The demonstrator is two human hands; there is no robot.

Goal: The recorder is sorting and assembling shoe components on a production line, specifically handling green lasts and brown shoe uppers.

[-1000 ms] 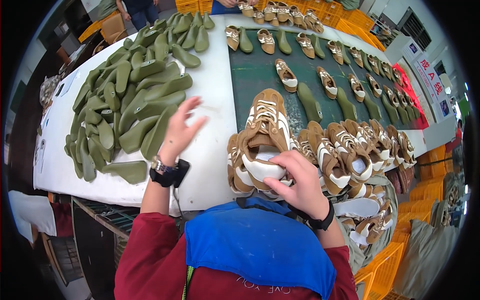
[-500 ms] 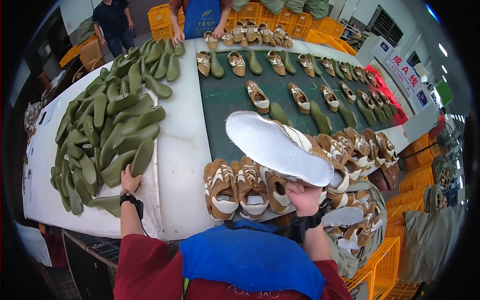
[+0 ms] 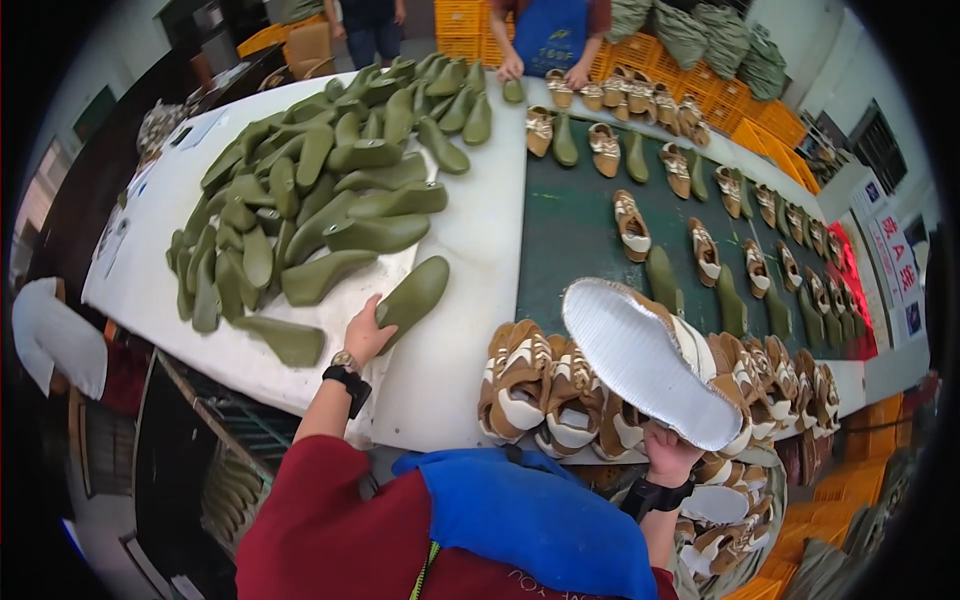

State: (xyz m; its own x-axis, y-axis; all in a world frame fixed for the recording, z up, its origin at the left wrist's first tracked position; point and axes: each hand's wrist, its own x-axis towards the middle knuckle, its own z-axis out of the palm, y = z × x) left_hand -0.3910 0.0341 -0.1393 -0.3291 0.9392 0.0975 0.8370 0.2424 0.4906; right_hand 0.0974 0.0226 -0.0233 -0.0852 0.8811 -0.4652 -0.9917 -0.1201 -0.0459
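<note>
My left hand [image 3: 366, 332] is closed round the near end of a green shoe last [image 3: 416, 298], at the right edge of the pile of lasts [image 3: 315, 160]. In my right hand [image 3: 670, 452] is a brown and white shoe upper [image 3: 690, 340], gripped at its heel end. Its pale, ribbed underside [image 3: 640, 355] faces me, and the upper is tilted above a row of similar uppers. Just left of it, two brown and white uppers [image 3: 515, 385] stand on the table's near edge.
A green conveyor belt [image 3: 580, 230] carries lasts and uppers in rows. Across the table, a person in a blue apron [image 3: 548, 45] has both hands by the far uppers. A sack of uppers [image 3: 735, 500] stands by my right arm, near orange crates [image 3: 850, 480].
My left hand has taken a last off the pile's near edge and moved it right, clear of the others. My right hand still holds the upper. The view has turned left.
</note>
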